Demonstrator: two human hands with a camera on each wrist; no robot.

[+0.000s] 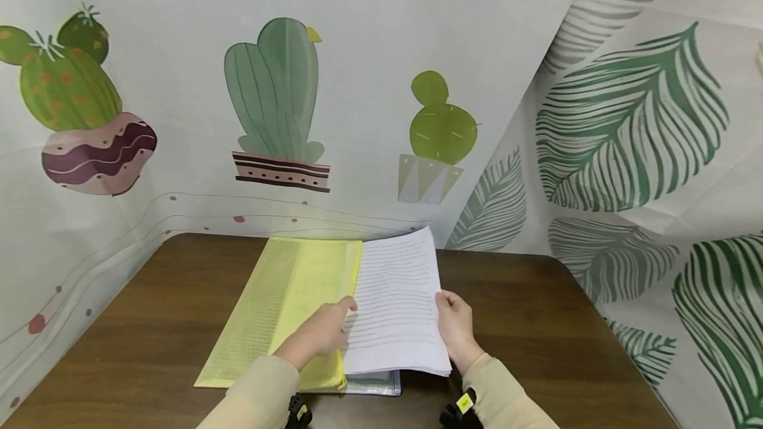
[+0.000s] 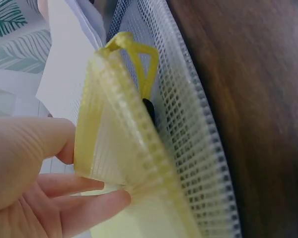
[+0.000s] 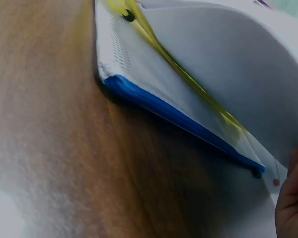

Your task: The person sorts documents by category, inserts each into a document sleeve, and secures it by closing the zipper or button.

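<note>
A yellow mesh zipper pouch [image 1: 310, 277] lies on the left, and my left hand [image 1: 324, 328] pinches its right edge between thumb and fingers. In the left wrist view a yellow zip-pull loop [image 2: 149, 74] hangs at the pouch's corner. Printed sheets of paper [image 1: 393, 296] sit partly at the yellow pouch's open side. My right hand [image 1: 456, 326] holds their right edge, which is lifted and bowed in the right wrist view. Underneath lies a pale mesh pouch [image 2: 198, 134] with a blue edge [image 3: 174, 116]. How far the sheets reach inside the yellow pouch is hidden.
The brown wooden table [image 1: 524, 323] extends on both sides of the pouches. Behind it hangs a white cloth [image 1: 363, 118] printed with cacti, and a leaf-printed cloth [image 1: 632, 138] borders the right side.
</note>
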